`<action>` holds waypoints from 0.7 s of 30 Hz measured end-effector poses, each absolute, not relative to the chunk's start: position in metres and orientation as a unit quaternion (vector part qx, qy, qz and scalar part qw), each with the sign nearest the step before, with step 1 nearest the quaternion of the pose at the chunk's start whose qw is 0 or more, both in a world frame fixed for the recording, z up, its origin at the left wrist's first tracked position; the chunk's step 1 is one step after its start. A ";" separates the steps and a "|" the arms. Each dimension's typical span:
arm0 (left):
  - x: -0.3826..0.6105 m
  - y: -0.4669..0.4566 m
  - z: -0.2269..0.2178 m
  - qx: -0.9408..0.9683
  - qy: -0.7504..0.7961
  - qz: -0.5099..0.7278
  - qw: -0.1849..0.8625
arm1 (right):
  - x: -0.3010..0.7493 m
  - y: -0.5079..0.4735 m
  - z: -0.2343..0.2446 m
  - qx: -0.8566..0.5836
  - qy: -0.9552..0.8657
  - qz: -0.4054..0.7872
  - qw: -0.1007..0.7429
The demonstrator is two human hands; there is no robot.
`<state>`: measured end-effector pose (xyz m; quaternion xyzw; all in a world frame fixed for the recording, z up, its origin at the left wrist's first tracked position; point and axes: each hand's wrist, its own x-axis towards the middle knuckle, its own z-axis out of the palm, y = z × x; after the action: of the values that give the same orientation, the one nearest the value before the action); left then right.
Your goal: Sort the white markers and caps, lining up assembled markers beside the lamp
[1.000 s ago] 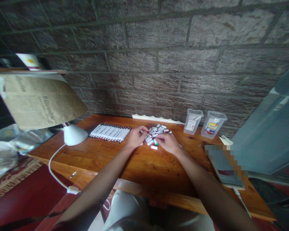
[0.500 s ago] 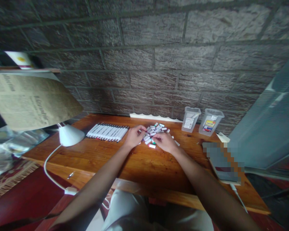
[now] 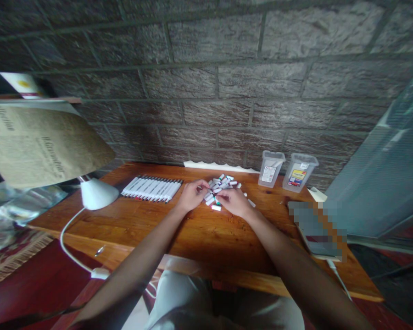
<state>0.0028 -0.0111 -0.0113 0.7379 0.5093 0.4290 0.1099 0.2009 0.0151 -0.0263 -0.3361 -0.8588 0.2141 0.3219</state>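
Observation:
A loose pile of white markers with coloured ends (image 3: 223,186) lies in the middle of the wooden desk (image 3: 89,224). My left hand (image 3: 192,195) rests at the pile's left edge, its fingertips pinched together, but what they hold is too small to tell. My right hand (image 3: 236,203) curls over the near right side of the pile, and its fingers hide some markers. One white marker (image 3: 216,207) lies just in front of the pile, between my hands. A neat row of similar markers (image 3: 152,189) lies to the left of my left hand.
Two clear plastic boxes with labels (image 3: 271,168) (image 3: 299,172) stand at the back right against a brick wall (image 3: 209,91). A white desk lamp (image 3: 96,194) with a paper shade (image 3: 37,142) and cable stands left. A blurred flat device (image 3: 316,229) lies right.
The view has drifted slightly, so the desk sits a little further left and higher. Both hands stay at the pile, with only small shifts of the fingers.

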 end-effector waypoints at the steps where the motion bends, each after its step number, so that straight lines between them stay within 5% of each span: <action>1: 0.003 -0.011 -0.011 0.738 0.509 0.429 0.111 | 0.201 0.015 -0.026 -0.336 -0.859 0.214 0.321; 21: 0.003 -0.007 -0.018 0.786 0.480 0.359 0.150 | 0.200 0.015 -0.028 -0.303 -0.869 0.239 0.310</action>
<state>0.0027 -0.0073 -0.0183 0.7863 0.4799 0.3590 0.1500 0.2002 0.0153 -0.0279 -0.3028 -0.8688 0.2393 0.3103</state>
